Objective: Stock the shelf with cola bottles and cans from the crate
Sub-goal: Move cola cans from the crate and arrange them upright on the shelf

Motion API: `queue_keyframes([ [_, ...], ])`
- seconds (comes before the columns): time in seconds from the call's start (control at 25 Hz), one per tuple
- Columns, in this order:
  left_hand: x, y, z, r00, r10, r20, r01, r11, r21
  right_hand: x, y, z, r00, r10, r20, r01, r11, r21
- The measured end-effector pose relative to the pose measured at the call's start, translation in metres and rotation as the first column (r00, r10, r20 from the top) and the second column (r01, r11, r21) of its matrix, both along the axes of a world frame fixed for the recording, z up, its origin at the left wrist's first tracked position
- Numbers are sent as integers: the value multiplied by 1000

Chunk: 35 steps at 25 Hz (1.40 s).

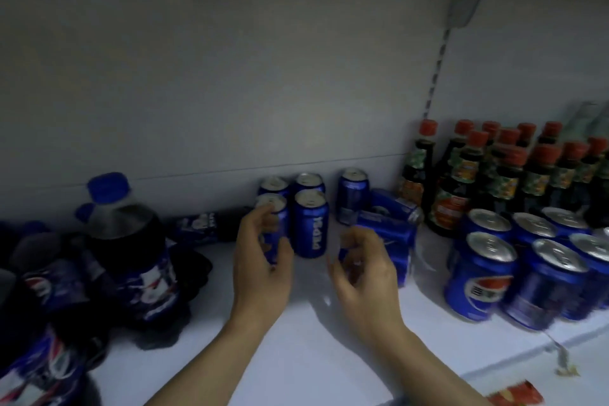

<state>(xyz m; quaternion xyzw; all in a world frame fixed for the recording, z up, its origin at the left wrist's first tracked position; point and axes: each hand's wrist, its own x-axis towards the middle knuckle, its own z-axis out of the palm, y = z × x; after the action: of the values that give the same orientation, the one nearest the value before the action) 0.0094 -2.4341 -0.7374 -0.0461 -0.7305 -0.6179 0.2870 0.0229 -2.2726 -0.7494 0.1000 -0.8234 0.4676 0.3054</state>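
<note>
On the white shelf (306, 323) several blue cola cans stand in a cluster near the back wall. My left hand (260, 260) grips the front left can (275, 204) of that cluster. Beside it stands another upright can (311, 227). My right hand (362, 273) curls round a blue can (392, 241) that lies on its side, with a second toppled can (393, 204) behind it. A large cola bottle (131, 247) with a blue cap stands at the left, and a smaller bottle (211, 224) lies on its side behind my left hand.
Several more cola bottles (43, 306) crowd the shelf's left end. A block of upright blue cans (527, 267) fills the right front, with dark sauce bottles (494, 175) with red caps behind them. A shelf bracket (461, 6) hangs at the upper right.
</note>
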Motion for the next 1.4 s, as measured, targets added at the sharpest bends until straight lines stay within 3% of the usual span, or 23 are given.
queue_keyframes([
  [0.12,-10,-12,-10,992,129,7,-129,991,31,-2,-8,-10,992,35,124,-39,999,25],
  [0.24,-21,-20,-20,987,141,81,-140,990,-18,-3,-7,-4,999,21,50,-20,1000,-12],
  [0.32,-27,-22,-22,990,28,138,-26,1000,-18,-21,-12,10,999,-21,-44,21,1000,6],
  [0.4,-33,-22,-20,971,-144,190,135,989,61,-50,-20,23,999,2,32,-3,999,39],
  [0.48,-37,-24,-22,955,-210,210,198,977,75,-69,-32,24,995,36,98,-47,992,115],
  [0.72,-26,-27,-24,971,-23,238,30,999,-24,-70,-46,10,1000,6,-22,-2,984,178],
  [0.88,-15,-32,-17,960,221,174,-212,975,-67,-60,-52,10,988,152,-7,-150,980,134],
  [1.0,-13,-34,-15,956,264,129,-252,962,-104,-56,-55,8,973,227,45,-229,971,67],
  [1.2,-2,-31,-8,944,312,105,-301,947,-110,-52,-53,0,901,333,279,-354,935,25],
  [1.4,4,-26,-1,936,347,58,-338,934,-118,-67,-69,-6,902,355,247,-350,934,-65],
])
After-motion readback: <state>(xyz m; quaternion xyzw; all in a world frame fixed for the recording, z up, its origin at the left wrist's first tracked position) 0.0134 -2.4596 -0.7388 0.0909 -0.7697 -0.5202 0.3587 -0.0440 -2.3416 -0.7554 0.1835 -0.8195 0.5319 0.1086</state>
